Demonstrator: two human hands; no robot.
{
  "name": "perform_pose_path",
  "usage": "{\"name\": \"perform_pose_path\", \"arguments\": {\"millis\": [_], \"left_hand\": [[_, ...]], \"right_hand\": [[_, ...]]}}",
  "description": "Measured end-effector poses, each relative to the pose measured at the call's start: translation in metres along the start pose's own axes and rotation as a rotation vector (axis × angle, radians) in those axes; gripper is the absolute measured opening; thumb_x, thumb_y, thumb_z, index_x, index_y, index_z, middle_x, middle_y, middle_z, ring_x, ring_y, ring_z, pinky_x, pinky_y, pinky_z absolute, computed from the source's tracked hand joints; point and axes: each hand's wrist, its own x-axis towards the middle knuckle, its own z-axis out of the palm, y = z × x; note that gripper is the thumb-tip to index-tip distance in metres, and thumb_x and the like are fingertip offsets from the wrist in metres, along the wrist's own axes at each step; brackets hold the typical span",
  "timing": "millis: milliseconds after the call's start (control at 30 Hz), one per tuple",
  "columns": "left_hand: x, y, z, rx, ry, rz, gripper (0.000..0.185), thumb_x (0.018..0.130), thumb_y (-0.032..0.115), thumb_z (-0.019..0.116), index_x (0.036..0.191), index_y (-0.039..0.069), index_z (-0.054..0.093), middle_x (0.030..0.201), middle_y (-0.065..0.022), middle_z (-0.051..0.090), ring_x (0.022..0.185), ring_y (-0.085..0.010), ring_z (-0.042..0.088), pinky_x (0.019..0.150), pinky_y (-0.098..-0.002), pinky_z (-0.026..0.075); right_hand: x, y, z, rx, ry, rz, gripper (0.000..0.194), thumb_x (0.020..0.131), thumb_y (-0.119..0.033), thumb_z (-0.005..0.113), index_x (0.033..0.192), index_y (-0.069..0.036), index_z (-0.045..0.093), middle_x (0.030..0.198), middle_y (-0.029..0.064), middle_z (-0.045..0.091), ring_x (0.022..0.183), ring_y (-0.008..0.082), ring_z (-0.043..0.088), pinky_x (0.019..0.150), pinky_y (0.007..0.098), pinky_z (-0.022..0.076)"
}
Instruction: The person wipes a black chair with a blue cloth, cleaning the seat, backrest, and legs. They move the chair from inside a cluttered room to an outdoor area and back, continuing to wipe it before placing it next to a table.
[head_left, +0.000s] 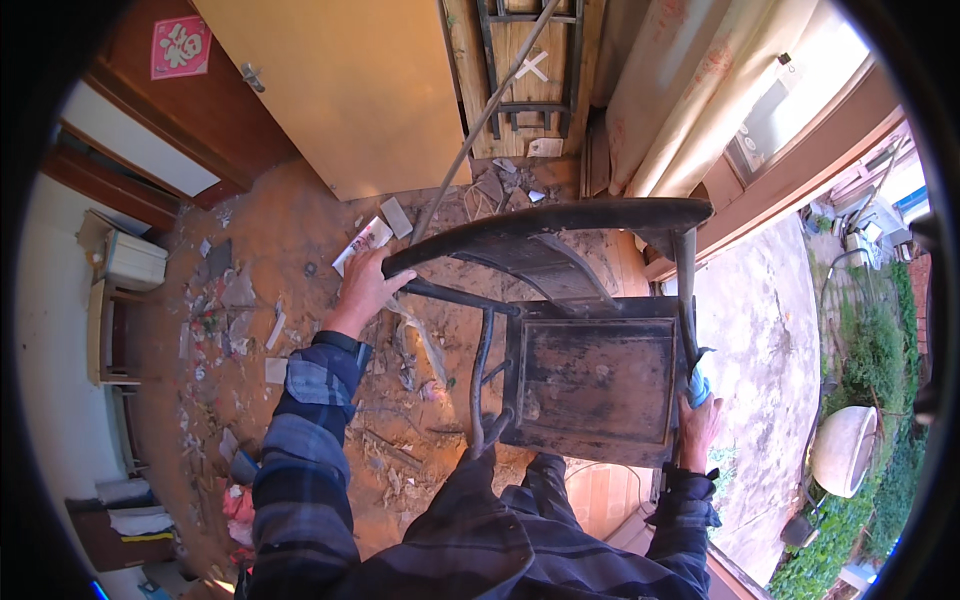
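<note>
A dark wooden armchair (596, 382) with worn, dusty paint stands before me, its panelled seat turned up to my view. Its curved top rail (547, 217) sweeps across above the seat. My left hand (366, 289) grips the left end of that rail, thumb lying over the wood. Low on the chair's right side, my right hand (699, 429) holds a light blue cloth (700, 381) against the arm support. The fingertips of this hand are partly hidden.
Paper scraps and dirt litter the brown floor (300, 225). A long pole (487, 112) leans near a yellow door (352, 90). Curtains (675, 97) hang at right beside an opening onto a concrete yard (765, 337) with a pale round pot (844, 450). A stool (97, 330) stands along the left wall.
</note>
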Motion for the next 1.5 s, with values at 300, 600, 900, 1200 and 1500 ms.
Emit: {"name": "perform_pose_path", "arguments": {"millis": [300, 600, 900, 1200, 1500], "left_hand": [[0.02, 0.098, 0.009, -0.01, 0.234, 0.155, 0.025, 0.078, 0.026, 0.088, 0.083, 0.006, 0.074, 0.08, -0.0155, 0.072, 0.09, -0.0389, 0.068, 0.098, -0.0502, 0.048], [-0.015, 0.157, -0.064, 0.163, 0.391, 0.216, 0.019, 0.077, 0.02, 0.084, 0.088, 0.008, 0.075, 0.083, -0.01, 0.073, 0.092, -0.0296, 0.067, 0.113, -0.0536, 0.041], [-0.089, 0.224, -0.118, 0.306, 0.535, 0.055, 0.022, 0.072, 0.02, 0.087, 0.08, 0.011, 0.069, 0.082, -0.0057, 0.07, 0.098, -0.0288, 0.065, 0.116, -0.0554, 0.036], [-0.136, 0.2, -0.103, 0.246, 0.422, -0.193, 0.023, 0.071, 0.016, 0.084, 0.091, 0.011, 0.074, 0.094, -0.0091, 0.074, 0.105, -0.0326, 0.064, 0.108, -0.0496, 0.039], [-0.164, 0.166, -0.108, 0.157, 0.526, -0.16, 0.027, 0.069, 0.013, 0.086, 0.088, 0.008, 0.067, 0.094, -0.01, 0.071, 0.103, -0.0314, 0.064, 0.103, -0.0474, 0.041]], "right_hand": [[0.031, 0.034, 0.006, 0.405, -0.198, 0.119, 0.05, 0.077, -0.033, 0.073, 0.113, 0.001, 0.074, 0.092, 0.024, 0.077, 0.09, 0.0397, 0.076, 0.082, 0.0481, 0.0578], [0.047, 0.051, 0.01, 0.586, -0.273, 0.05, 0.036, 0.08, -0.024, 0.069, 0.098, 0.007, 0.074, 0.074, 0.0075, 0.07, 0.064, 0.0162, 0.062, 0.061, 0.0347, 0.0499], [0.101, 0.062, 0.015, 0.708, -0.326, -0.23, 0.052, 0.077, -0.028, 0.068, 0.112, 0.01, 0.072, 0.078, 0.0128, 0.071, 0.07, 0.0232, 0.063, 0.067, 0.0401, 0.0512], [0.114, 0.038, 0.018, 0.752, -0.435, -0.442, 0.052, 0.08, -0.023, 0.066, 0.118, 0.011, 0.068, 0.093, 0.0178, 0.074, 0.08, 0.0279, 0.067, 0.078, 0.0422, 0.0538], [0.082, 0.03, 0.016, 0.76, -0.381, -0.386, 0.041, 0.081, -0.018, 0.065, 0.109, 0.011, 0.07, 0.09, 0.0106, 0.071, 0.075, 0.0197, 0.061, 0.069, 0.0384, 0.0509]]}}
